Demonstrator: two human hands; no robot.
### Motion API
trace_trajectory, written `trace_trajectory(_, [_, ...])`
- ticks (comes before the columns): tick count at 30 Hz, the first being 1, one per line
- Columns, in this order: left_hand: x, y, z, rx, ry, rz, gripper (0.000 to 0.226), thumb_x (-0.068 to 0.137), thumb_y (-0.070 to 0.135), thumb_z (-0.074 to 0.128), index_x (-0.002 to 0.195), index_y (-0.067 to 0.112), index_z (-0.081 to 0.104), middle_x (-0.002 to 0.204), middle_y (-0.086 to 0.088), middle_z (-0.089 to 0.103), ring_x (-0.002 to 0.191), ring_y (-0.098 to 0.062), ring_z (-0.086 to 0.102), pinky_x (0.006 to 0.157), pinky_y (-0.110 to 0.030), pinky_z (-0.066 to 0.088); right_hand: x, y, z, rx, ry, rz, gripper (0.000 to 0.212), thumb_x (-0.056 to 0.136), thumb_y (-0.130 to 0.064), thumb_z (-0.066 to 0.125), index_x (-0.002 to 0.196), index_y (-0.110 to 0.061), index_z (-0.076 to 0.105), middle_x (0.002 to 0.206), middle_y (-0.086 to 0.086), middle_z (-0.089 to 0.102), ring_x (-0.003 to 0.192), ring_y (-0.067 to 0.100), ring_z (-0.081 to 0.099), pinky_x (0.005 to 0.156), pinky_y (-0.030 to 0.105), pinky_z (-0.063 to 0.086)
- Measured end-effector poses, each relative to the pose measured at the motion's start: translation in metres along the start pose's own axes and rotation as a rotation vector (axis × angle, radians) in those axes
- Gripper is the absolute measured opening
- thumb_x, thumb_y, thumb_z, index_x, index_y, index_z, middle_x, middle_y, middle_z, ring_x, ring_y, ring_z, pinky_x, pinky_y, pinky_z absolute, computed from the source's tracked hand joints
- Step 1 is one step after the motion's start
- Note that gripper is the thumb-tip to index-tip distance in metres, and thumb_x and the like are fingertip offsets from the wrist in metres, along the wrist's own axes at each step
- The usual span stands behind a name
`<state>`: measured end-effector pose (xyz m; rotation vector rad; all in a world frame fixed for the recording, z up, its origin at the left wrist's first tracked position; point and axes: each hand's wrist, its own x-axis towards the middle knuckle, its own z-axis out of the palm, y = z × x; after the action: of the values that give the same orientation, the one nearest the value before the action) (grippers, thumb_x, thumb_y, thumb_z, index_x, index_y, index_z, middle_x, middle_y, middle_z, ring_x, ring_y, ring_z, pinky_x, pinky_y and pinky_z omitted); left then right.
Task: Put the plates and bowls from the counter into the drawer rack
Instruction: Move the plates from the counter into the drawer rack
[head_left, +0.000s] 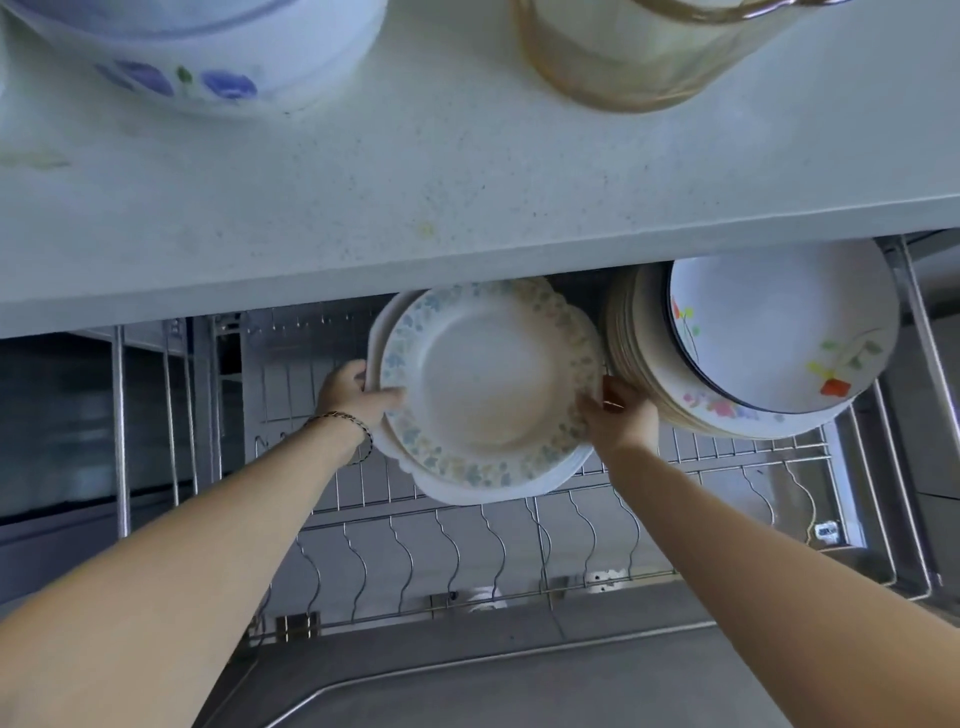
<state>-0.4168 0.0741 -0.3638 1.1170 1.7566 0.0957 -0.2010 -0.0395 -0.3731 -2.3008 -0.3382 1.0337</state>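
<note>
1. Speckled pale countertop (415, 171) fills the far half of the view, with a pulled-out wire drawer rack (467, 545) open below its near edge.

2. Left hand (358, 395) grips the left rim of a small stack of floral-rimmed plates (488, 384), thumb over the top plate's border and fingers curled behind — a firm clasp, not a loose touch.

3. Right hand (618, 415) clasps the stack's right rim the same way, so the stack is carried between both hands, tilted toward the viewer and low over the rack's far row of wire dividers (363, 551).

4. Just right of the held plates, touching or nearly so, a larger pile of plates (769, 338) already leans in the rack, its top plate dark-rimmed with bright flower prints.

5. On the counter, a blue-flowered bowl stack (208, 52) sits far left and an amber glass dish (639, 57) far right, both not yet stowed.

6. Step in hand, as I judge it: seating this stack in the rack. Next it needs lowering until the bottom edges settle between the wires, keeping clear of the neighbouring pile — then both hands let go and return for the bowls.
</note>
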Motion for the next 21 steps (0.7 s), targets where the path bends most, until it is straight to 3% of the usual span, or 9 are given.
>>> trace_trajectory(4, [0.002, -0.011, 0.007, -0.032, 0.051, -0.019, 0.039, 0.078, 0.003, 0.07, 0.115, 0.001, 0.059, 0.112, -0.014, 0.067, 0.099, -0.026, 0.063, 0.082, -0.028, 0.046, -0.004, 0.004, 0.002, 0.114, 0.016, 0.004, 0.028, 0.081, 0.001, 0.059, 0.107, -0.003, 0.068, 0.094, 0.017, 0.068, 0.082, 0.018, 0.056, 0.075, 0.026, 0.045])
trace_trajectory(7, [0.003, -0.015, 0.01, -0.073, 0.058, -0.015, 0.034, 0.078, 0.003, 0.069, 0.111, 0.006, 0.059, 0.105, -0.012, 0.066, 0.104, -0.03, 0.064, 0.082, -0.03, 0.047, -0.008, 0.01, 0.002, 0.026, 0.019, 0.015, 0.021, 0.086, -0.011, 0.06, 0.104, -0.006, 0.071, 0.096, 0.02, 0.066, 0.08, 0.025, 0.057, 0.065, 0.021, 0.039])
trace_trajectory(10, [0.001, -0.014, 0.011, -0.061, 0.07, -0.001, 0.041, 0.08, 0.007, 0.069, 0.12, 0.003, 0.057, 0.116, -0.014, 0.066, 0.104, -0.029, 0.063, 0.084, -0.029, 0.047, -0.009, 0.013, 0.004, 0.013, 0.056, 0.128, 0.029, 0.089, -0.023, 0.059, 0.111, -0.007, 0.069, 0.105, 0.016, 0.069, 0.083, 0.03, 0.06, 0.055, 0.019, 0.038])
trace_trajectory(12, [0.001, -0.013, 0.011, -0.051, 0.095, 0.012, 0.04, 0.083, 0.01, 0.067, 0.12, 0.002, 0.056, 0.119, -0.016, 0.065, 0.107, -0.03, 0.062, 0.083, -0.028, 0.046, -0.009, 0.014, 0.006, 0.033, 0.057, 0.174, 0.029, 0.089, -0.023, 0.06, 0.112, -0.007, 0.068, 0.108, 0.013, 0.07, 0.087, 0.03, 0.063, 0.06, 0.021, 0.042])
trace_trajectory(15, [0.001, -0.01, 0.013, -0.018, 0.138, 0.021, 0.036, 0.087, 0.017, 0.063, 0.118, 0.001, 0.058, 0.119, -0.016, 0.064, 0.107, -0.031, 0.062, 0.078, -0.026, 0.043, -0.013, 0.015, 0.01, 0.07, 0.014, 0.23, 0.027, 0.088, -0.023, 0.062, 0.108, -0.006, 0.068, 0.093, 0.012, 0.067, 0.072, 0.024, 0.058, 0.061, 0.028, 0.049])
trace_trajectory(18, [0.001, -0.01, 0.014, -0.017, 0.17, 0.015, 0.037, 0.087, 0.021, 0.061, 0.119, 0.002, 0.058, 0.12, -0.014, 0.064, 0.101, -0.028, 0.061, 0.077, -0.026, 0.043, -0.019, 0.021, 0.011, 0.173, 0.018, 0.315, 0.021, 0.083, -0.022, 0.068, 0.099, -0.01, 0.062, 0.088, 0.009, 0.061, 0.084, 0.03, 0.062, 0.083, 0.047, 0.056])
trace_trajectory(21, [0.004, -0.012, 0.015, -0.05, 0.178, -0.003, 0.039, 0.086, 0.022, 0.063, 0.121, 0.004, 0.058, 0.122, -0.014, 0.063, 0.109, -0.029, 0.061, 0.081, -0.028, 0.045, -0.028, 0.022, 0.009, 0.38, 0.023, 0.435, 0.037, 0.083, -0.018, 0.069, 0.116, -0.016, 0.054, 0.099, 0.014, 0.061, 0.088, 0.033, 0.063, 0.065, 0.039, 0.059])
